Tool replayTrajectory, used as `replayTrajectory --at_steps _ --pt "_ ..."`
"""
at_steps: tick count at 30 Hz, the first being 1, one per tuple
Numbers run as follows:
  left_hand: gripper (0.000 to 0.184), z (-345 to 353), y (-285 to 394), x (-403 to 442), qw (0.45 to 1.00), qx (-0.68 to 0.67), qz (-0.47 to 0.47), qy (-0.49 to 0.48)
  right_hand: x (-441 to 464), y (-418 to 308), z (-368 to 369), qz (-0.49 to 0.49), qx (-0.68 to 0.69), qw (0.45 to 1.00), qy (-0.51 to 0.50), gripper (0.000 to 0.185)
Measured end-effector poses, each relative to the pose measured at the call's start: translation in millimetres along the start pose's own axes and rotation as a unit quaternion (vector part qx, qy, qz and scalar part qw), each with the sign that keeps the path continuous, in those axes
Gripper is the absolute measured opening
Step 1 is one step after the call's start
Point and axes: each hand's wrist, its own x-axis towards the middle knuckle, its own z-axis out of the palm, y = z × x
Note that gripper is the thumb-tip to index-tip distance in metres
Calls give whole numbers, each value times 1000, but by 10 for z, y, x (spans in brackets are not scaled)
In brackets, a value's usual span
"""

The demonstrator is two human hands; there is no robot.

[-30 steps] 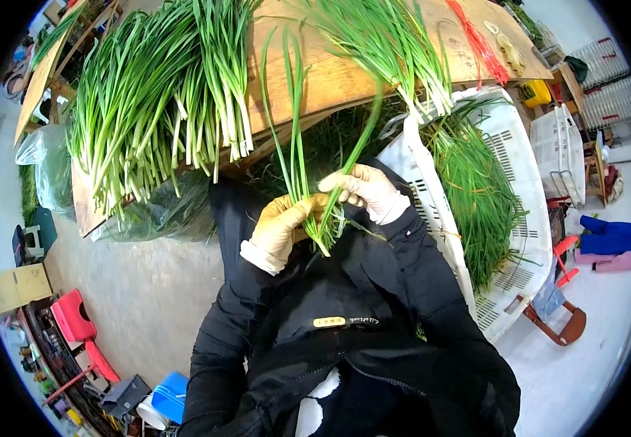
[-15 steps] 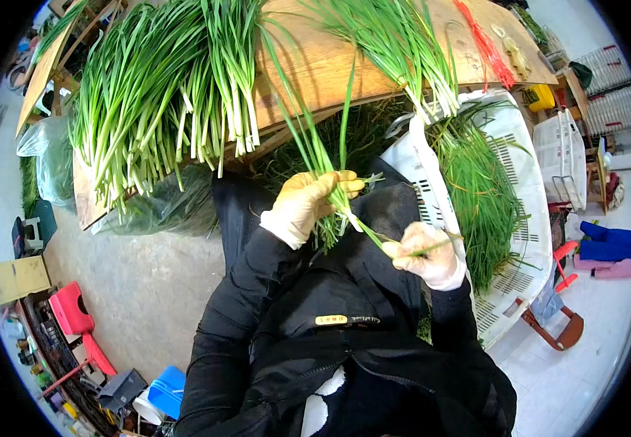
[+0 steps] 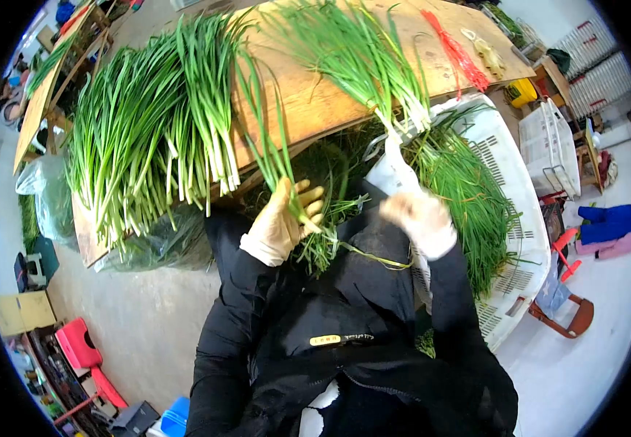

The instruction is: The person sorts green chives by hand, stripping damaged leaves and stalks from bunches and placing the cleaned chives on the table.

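A few garlic chive stalks (image 3: pixel 275 156) lie across the palm of my gloved left hand (image 3: pixel 286 215), pinned by the thumb while the other fingers are loosely spread. Their white ends point down toward my lap. My gloved right hand (image 3: pixel 421 218) is off to the right near the rim of the white basket; motion smears its fingers, so any hold is unclear. Between the hands, a yellowish leaf strip (image 3: pixel 377 256) is above my dark apron (image 3: pixel 359 291). Leaf scraps (image 3: pixel 319 251) hang below my left hand.
A large pile of garlic chives (image 3: pixel 141 138) covers the wooden table's left side. A smaller bunch (image 3: pixel 374 65) and red ties (image 3: pixel 457 54) lie to its right. The white basket (image 3: pixel 534 218) at my right holds loose greens (image 3: pixel 468 204). A plastic bag (image 3: pixel 159 237) sits below the table edge.
My right hand has come away from the stalks' lower ends and moved upward. The left hand's fingers have loosened, and a yellowish strip now shows over the apron. The view has shifted slightly.
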Motion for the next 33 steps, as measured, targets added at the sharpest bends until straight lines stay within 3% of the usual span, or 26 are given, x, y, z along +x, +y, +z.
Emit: replayTrajectory --at_steps 2,5,6,8,9,10,12,13,14,16,18,19,22,24,26,28,29,30,32,33 --pt "58 -139 -15 80 996 66 -5 -54 433 57 -45 -54 -82 970 221 32" --pt "41 85 62 36 994 56 23 -91 1030 291 50 -114 -12 959 258 21" --pt "38 120 62 41 995 51 32 -75 1084 251 -29 -118 -234 940 220 19" --pt "37 90 120 78 989 46 36 -135 1123 124 -255 -65 -233 950 196 19" --pt "36 96 130 74 996 14 24 -82 1107 8 -415 -14 -232 958 166 19" --pt "36 93 135 72 999 -21 12 -27 979 -151 -625 -37 -208 957 198 24" --pt "36 21 127 115 998 -46 8 -33 775 -303 -782 -39 -182 929 321 26" --pt "34 19 86 135 998 -46 12 -27 891 -136 -553 -100 -77 909 397 28" --pt "33 52 53 157 999 -45 19 -24 953 -29 -340 -80 -206 934 281 28" --pt "32 68 18 168 998 -27 18 -51 806 -57 -217 3 58 996 66 26" --pt "35 146 3 122 998 19 52 -38 601 -193 -71 -14 212 971 111 24" --pt "46 96 -26 162 997 7 44 -57 513 -213 66 -19 251 964 90 26" --pt "47 199 -36 201 994 39 55 -85 347 -304 389 -28 136 986 89 25" --pt "43 216 -80 228 995 44 55 -75 223 -418 494 -104 72 988 85 25" --pt "38 228 -129 230 994 58 71 -51 101 -508 452 -171 64 982 44 30" --pt "35 195 -107 209 995 68 62 -43 193 -210 412 -107 158 981 -21 34" --pt "33 177 -98 193 995 79 52 -36 312 -234 246 -67 124 989 46 34" --pt "31 165 -96 174 995 90 40 -29 441 -251 215 -189 89 953 219 34" --pt "29 179 -103 122 995 96 33 -20 607 -348 30 -106 -104 984 102 32" --pt "30 170 -124 106 994 103 35 -16 769 -325 85 -140 -130 974 122 28"
